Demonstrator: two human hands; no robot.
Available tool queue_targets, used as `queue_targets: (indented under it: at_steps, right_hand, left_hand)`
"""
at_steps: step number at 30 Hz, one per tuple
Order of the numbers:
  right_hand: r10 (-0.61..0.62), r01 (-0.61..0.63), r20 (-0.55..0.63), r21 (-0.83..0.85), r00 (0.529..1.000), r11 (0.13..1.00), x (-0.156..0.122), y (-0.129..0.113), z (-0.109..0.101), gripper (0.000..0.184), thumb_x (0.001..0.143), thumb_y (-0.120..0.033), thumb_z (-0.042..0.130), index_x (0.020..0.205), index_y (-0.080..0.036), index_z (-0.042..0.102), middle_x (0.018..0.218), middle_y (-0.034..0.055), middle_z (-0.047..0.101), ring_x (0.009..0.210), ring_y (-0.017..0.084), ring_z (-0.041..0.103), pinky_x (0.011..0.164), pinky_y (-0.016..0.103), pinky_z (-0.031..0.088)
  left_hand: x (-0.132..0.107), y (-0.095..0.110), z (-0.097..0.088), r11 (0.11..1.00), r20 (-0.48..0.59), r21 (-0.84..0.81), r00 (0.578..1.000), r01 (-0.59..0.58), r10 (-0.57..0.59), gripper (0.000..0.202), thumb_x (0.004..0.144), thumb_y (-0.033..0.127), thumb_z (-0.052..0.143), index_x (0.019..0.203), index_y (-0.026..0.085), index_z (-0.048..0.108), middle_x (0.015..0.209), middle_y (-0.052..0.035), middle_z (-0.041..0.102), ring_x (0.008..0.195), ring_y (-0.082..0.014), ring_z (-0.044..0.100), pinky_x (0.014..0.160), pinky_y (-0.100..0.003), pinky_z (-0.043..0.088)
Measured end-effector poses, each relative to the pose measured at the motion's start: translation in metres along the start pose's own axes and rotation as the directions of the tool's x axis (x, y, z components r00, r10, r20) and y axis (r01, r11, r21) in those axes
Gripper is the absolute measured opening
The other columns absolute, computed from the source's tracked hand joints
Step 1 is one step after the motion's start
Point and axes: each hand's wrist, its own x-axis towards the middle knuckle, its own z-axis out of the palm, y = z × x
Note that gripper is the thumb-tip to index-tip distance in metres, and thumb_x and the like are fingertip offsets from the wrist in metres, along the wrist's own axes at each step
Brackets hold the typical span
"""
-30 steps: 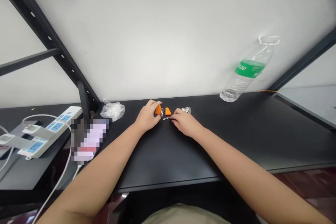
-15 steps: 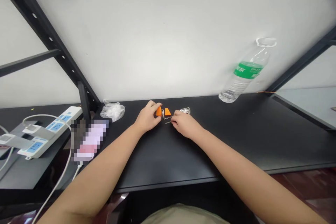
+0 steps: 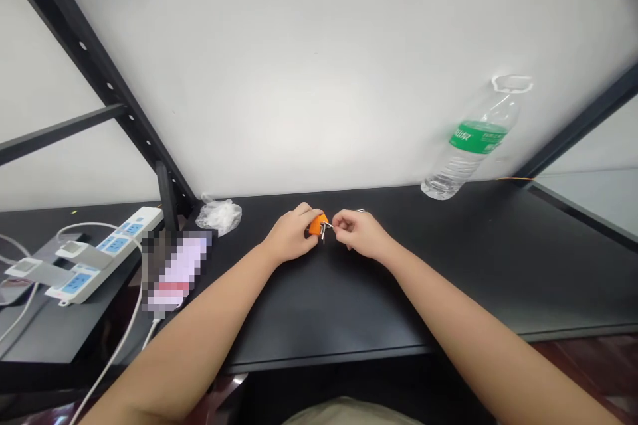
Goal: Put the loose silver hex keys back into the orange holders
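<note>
My left hand [image 3: 292,234] is closed on an orange hex key holder [image 3: 316,224], low over the black tabletop. Short bent metal ends stick out of the holder on its right side. Opposite it, my right hand [image 3: 363,232] pinches a thin silver hex key [image 3: 327,225], one end of which meets the holder. Whether that end sits inside a slot is too small to tell. Behind my right hand, a bit of other metal keys [image 3: 359,210] shows; the hand covers most of them.
A crumpled clear plastic bag [image 3: 219,216] lies at the back left. Beside my left forearm are a blurred-out phone [image 3: 180,269] on a cable and a white power strip [image 3: 107,255] with plugs. A large water bottle [image 3: 466,153] leans at the wall, back right. Black shelf posts [image 3: 167,196] frame the table.
My right hand has lifted a hex key from the table to the orange holder. My left hand has brought the holder right, towards it. The view has shifted slightly.
</note>
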Motion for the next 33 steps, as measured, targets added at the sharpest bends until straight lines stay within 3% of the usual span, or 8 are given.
queue_targets:
  at_steps: [7, 12, 18, 24, 33]
  right_hand:
    - [0.048, -0.047, -0.002, 0.198, 0.999, 0.979, 0.000, 0.004, -0.004, 0.020, 0.089, -0.039, 0.062, 0.090, -0.019, 0.065, 0.054, -0.0035, 0.057, 0.044, 0.011, 0.050, 0.047, 0.023, 0.043]
    - [0.065, -0.070, 0.031, 0.242, 0.997, 0.968, -0.001, 0.003, -0.005, 0.031, 0.090, -0.050, 0.065, 0.091, -0.019, 0.067, 0.053, -0.0027, 0.058, 0.042, 0.011, 0.050, 0.044, 0.023, 0.041]
    - [0.125, -0.134, 0.048, 0.360, 0.991, 0.923, 0.001, 0.003, -0.004, 0.035, 0.087, -0.053, 0.070, 0.090, -0.018, 0.067, 0.056, -0.0037, 0.054, 0.040, 0.009, 0.046, 0.039, 0.021, 0.036]
    - [0.192, -0.223, 0.114, 0.534, 0.975, 0.815, 0.001, 0.003, -0.006, 0.037, 0.080, -0.051, 0.079, 0.083, -0.018, 0.064, 0.057, -0.0048, 0.049, 0.039, 0.006, 0.039, 0.035, 0.020, 0.028]
    - [0.212, -0.212, 0.071, 0.589, 0.975, 0.780, -0.002, -0.005, 0.004, 0.038, 0.082, -0.053, 0.076, 0.087, -0.018, 0.063, 0.055, -0.0074, 0.043, 0.036, 0.004, 0.030, 0.033, 0.020, 0.021]
  left_hand:
    - [0.002, 0.003, 0.001, 0.999, 0.000, 0.040, 0.999, -0.033, 0.033, 0.051, 0.083, 0.018, 0.063, 0.133, 0.023, 0.056, 0.114, -0.0058, 0.060, 0.085, -0.0161, 0.061, 0.077, -0.030, 0.053]
    - [0.001, 0.003, 0.002, 0.997, -0.009, 0.055, 0.998, -0.057, 0.057, 0.049, 0.084, 0.019, 0.063, 0.133, 0.023, 0.056, 0.113, -0.0060, 0.061, 0.087, -0.0164, 0.061, 0.078, -0.030, 0.053]
    - [0.002, 0.004, 0.001, 0.987, -0.022, 0.116, 0.993, -0.115, 0.119, 0.046, 0.087, 0.022, 0.061, 0.133, 0.021, 0.056, 0.113, -0.0071, 0.062, 0.089, -0.0180, 0.062, 0.079, -0.031, 0.052]
    - [0.002, 0.006, 0.003, 0.974, -0.008, 0.154, 0.986, -0.164, 0.168, 0.047, 0.087, 0.023, 0.061, 0.134, 0.021, 0.056, 0.111, -0.0075, 0.063, 0.091, -0.0189, 0.063, 0.081, -0.033, 0.052]
    - [0.002, 0.008, 0.004, 0.990, -0.047, 0.070, 0.991, -0.125, 0.128, 0.049, 0.087, 0.022, 0.061, 0.136, 0.022, 0.055, 0.111, -0.0077, 0.064, 0.092, -0.0185, 0.064, 0.081, -0.031, 0.053]
